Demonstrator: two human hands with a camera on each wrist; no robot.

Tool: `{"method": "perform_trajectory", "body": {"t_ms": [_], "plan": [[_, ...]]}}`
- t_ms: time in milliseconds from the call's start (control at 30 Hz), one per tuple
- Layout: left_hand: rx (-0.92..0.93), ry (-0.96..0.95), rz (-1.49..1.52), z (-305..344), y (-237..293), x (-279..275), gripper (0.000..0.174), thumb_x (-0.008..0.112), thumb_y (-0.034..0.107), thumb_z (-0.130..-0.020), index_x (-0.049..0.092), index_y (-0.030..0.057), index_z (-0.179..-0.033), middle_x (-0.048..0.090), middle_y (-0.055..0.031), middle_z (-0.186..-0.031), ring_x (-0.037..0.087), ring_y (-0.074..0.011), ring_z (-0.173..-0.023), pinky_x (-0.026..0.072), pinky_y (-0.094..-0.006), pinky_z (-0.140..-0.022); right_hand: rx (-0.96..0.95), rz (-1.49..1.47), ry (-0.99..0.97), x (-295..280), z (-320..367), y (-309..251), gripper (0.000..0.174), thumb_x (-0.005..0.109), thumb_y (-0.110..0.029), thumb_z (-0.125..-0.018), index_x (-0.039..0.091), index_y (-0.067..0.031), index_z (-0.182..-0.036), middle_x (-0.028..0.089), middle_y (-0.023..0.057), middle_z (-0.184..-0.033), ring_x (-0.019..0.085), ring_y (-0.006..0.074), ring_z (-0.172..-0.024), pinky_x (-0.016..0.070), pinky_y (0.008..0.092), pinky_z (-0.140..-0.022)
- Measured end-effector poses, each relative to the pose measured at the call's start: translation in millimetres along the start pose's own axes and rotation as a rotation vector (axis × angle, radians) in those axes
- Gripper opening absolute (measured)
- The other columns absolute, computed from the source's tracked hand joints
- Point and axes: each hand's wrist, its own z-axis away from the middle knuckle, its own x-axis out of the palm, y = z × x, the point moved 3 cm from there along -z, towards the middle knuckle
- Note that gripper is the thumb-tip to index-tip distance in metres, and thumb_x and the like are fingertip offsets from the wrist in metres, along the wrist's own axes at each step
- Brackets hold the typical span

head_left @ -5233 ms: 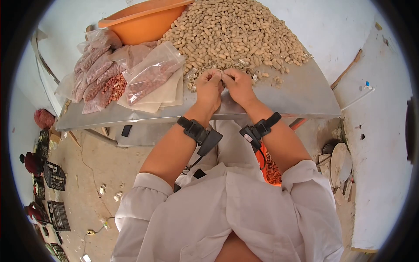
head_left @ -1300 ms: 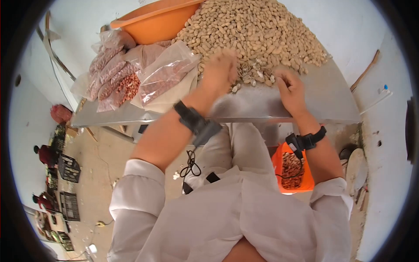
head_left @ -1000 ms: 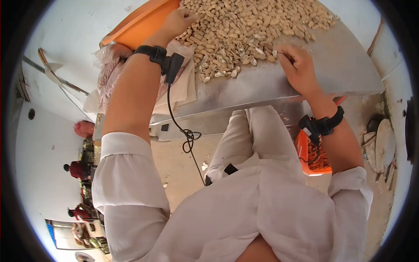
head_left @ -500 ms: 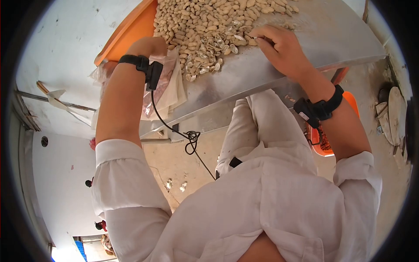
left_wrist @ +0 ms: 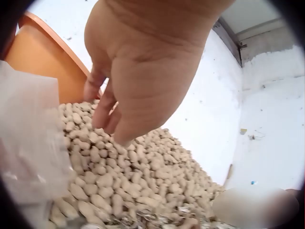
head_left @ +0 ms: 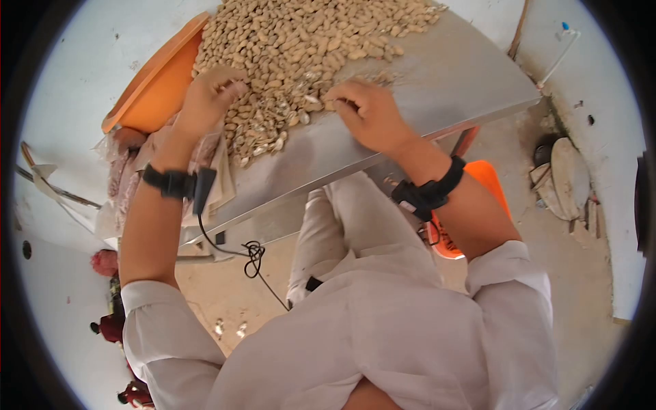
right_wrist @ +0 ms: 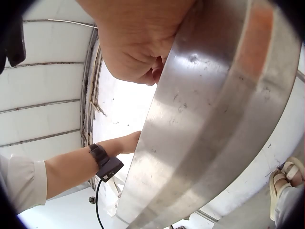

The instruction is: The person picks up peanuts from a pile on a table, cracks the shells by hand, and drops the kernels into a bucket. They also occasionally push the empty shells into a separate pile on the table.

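Note:
A large heap of unshelled peanuts [head_left: 294, 34] covers the metal table [head_left: 437, 75], with cracked peanut shells [head_left: 263, 130] along its near edge. My left hand [head_left: 208, 99] hangs at the heap's left side with fingers loosely bent. In the left wrist view its fingertips point down over the peanuts [left_wrist: 138, 167], and nothing shows between them. My right hand [head_left: 365, 113] is at the near right edge of the heap, just right of the shells, its fingers curled and thumb close to the forefinger. Its fingertips are mostly hidden; I cannot tell whether they hold anything.
An orange basin [head_left: 154, 89] leans at the heap's left. Clear bags of shelled peanuts [head_left: 123, 174] lie in front of it, partly behind my left arm. Beneath the table's right side stands an orange container [head_left: 488, 184]. A cable [head_left: 253, 256] hangs from my left wrist.
The hands worked together at the heap's edge, then parted. My left hand went left toward the basin, now opening over the peanuts. The view has turned, and my right hand stays near the shells.

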Motion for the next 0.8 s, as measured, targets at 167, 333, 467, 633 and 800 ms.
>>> {"method": "perform_trajectory", "body": {"t_ms": [167, 333, 467, 633, 800], "plan": [[-0.019, 0.077, 0.320, 57.0, 72.4, 51.8, 0.028, 0.064, 0.006, -0.076, 0.061, 0.0038, -0.104, 0.057, -0.0116, -0.102, 0.056, -0.0209, -0.089, 0.0447, -0.0304, -0.078, 0.247, -0.076, -0.106, -8.0, -6.4, 13.6, 0.015, 0.057, -0.007, -0.080, 0.062, -0.0022, -0.093, 0.060, 0.0060, -0.079, 0.055, 0.0129, -0.068, 0.0443, 0.0281, -0.061], [0.152, 0.286, 0.200, 85.8, 74.0, 80.1, 0.031, 0.064, 0.005, -0.074, 0.061, 0.0035, -0.105, 0.055, -0.0142, -0.106, 0.053, -0.0289, -0.094, 0.0433, -0.0335, -0.082, 0.386, 0.205, -0.239, -54.2, -37.9, 47.7, 0.020, 0.060, -0.010, -0.079, 0.061, -0.0032, -0.098, 0.061, 0.0053, -0.083, 0.056, 0.0127, -0.072, 0.0457, 0.0277, -0.065], [0.164, 0.308, 0.122, 94.5, 74.9, 81.8, 0.028, 0.062, 0.003, -0.074, 0.060, 0.0019, -0.102, 0.053, -0.0134, -0.109, 0.051, -0.0297, -0.099, 0.0416, -0.0355, -0.083, 0.471, 0.325, -0.281, -96.0, -71.5, 79.4, 0.038, 0.065, -0.020, -0.074, 0.060, -0.0019, -0.107, 0.063, 0.0146, -0.096, 0.060, 0.0221, -0.087, 0.0463, 0.0311, -0.077], [0.162, 0.272, 0.142, 93.3, 67.1, 88.6, 0.028, 0.062, 0.000, -0.069, 0.062, 0.0026, -0.097, 0.052, -0.0135, -0.108, 0.049, -0.0317, -0.099, 0.0412, -0.0388, -0.084, 0.526, 0.516, -0.348, -98.3, -105.2, 123.9, 0.048, 0.067, -0.024, -0.074, 0.056, -0.0014, -0.115, 0.058, 0.0190, -0.110, 0.056, 0.0256, -0.101, 0.0427, 0.0335, -0.088], [0.174, 0.292, 0.165, 90.4, 67.9, 84.7, 0.025, 0.063, 0.002, -0.067, 0.063, 0.0032, -0.092, 0.053, -0.0123, -0.104, 0.050, -0.0321, -0.095, 0.0428, -0.0390, -0.081, 0.167, 0.563, -0.540, -53.3, -143.2, 117.6, 0.044, 0.064, -0.023, -0.079, 0.055, -0.0071, -0.119, 0.051, 0.0148, -0.123, 0.048, 0.0257, -0.113, 0.0397, 0.0346, -0.093]]}}
